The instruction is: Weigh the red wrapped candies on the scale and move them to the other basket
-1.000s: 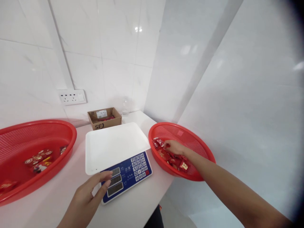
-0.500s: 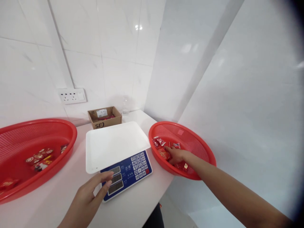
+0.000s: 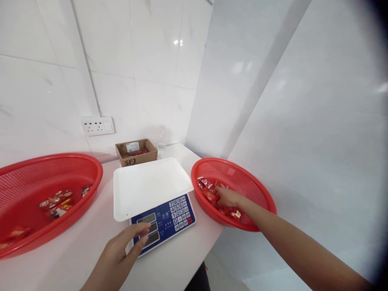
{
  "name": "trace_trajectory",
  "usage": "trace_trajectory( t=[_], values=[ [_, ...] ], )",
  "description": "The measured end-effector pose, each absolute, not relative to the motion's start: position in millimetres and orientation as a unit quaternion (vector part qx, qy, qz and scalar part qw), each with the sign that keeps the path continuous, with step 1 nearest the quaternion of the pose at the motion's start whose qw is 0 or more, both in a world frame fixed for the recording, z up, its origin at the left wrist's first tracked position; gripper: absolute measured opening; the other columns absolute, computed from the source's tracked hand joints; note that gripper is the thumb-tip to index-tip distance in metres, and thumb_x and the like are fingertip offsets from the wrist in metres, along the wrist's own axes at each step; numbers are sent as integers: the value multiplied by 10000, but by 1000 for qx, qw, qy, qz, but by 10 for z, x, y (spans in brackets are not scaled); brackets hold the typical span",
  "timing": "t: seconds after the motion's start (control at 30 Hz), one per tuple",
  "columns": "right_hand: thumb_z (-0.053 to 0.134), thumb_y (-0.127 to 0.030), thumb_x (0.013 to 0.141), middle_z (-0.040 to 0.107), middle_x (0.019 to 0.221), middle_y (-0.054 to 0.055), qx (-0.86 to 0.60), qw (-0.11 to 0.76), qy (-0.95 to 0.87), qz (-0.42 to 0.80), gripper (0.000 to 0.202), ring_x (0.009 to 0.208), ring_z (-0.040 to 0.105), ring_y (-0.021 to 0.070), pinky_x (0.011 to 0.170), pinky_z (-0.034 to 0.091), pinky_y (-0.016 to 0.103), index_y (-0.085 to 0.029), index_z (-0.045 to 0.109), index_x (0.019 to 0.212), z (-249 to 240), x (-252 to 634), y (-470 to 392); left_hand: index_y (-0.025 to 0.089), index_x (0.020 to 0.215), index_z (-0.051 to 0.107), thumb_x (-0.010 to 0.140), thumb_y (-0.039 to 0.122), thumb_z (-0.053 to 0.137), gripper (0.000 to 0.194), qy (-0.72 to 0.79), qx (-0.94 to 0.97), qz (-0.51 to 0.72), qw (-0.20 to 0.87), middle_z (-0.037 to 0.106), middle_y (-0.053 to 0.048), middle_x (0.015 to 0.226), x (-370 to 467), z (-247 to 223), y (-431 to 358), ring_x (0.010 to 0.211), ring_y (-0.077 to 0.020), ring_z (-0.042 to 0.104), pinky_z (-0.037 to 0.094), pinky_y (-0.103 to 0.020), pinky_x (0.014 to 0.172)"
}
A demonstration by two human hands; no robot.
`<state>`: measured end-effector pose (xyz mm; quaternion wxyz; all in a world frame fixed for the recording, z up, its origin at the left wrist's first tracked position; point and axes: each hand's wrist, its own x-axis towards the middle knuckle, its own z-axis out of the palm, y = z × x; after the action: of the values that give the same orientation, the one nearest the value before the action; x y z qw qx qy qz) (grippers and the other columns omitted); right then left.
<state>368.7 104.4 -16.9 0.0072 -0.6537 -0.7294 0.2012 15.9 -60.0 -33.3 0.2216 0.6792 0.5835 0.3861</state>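
Observation:
My right hand reaches into the right red plastic basket, with its fingers closed on a small red packet. Other small red wrapped packets lie around it on the basket floor. My left hand hovers by the displays of the blue and white digital scale. Its thumb and fingers are curved and apart, holding nothing. The scale's white weighing tray bears nothing.
A larger red basket with several wrapped packets stands at the left. Behind the scale sits an open cardboard box beside a clear plastic object. A wall socket is above the white table.
My right hand's fingers have closed around the red packet in the right basket. My left hand stays by the scale displays. The whole view has shifted slightly.

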Motion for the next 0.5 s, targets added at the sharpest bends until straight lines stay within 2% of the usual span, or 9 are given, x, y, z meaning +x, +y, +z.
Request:
trace_trajectory(
  t=[0.1,0.2,0.27,0.4,0.5],
  values=[
    [654,-268,608,661,767,64,-672,-10,-722,165,192,719,617,265,596,411,335,-229,630,794,-47,3736,1100,296,946,664,806,443,526,245,584,677,391,220,726,25,936,131,-333,-612,862,-161,682,549,-181,686],
    [634,-252,625,652,741,67,-691,-10,-712,128,88,730,608,271,595,397,332,-218,613,704,92,3785,1182,297,946,664,805,443,525,245,583,677,394,216,728,25,926,119,-337,-610,852,-159,684,548,-180,692],
    [634,-249,630,645,726,67,-699,-1,-706,112,77,715,605,259,585,393,319,-211,608,691,183,3809,1231,297,947,664,807,436,526,242,583,676,395,217,728,25,930,114,-345,-607,856,-160,683,549,-182,696],
    [587,-311,703,641,751,35,-687,38,-718,104,133,690,595,205,580,399,286,-213,610,790,350,3768,1293,291,940,670,806,438,525,246,583,672,398,224,727,18,936,101,-363,-615,859,-169,683,554,-197,697],
    [515,-385,773,642,763,11,-640,108,-748,141,203,686,584,161,588,412,252,-202,595,806,460,3570,1319,285,951,668,809,433,521,253,584,668,400,229,728,8,929,96,-360,-624,850,-177,685,560,-206,682]
  ],
)
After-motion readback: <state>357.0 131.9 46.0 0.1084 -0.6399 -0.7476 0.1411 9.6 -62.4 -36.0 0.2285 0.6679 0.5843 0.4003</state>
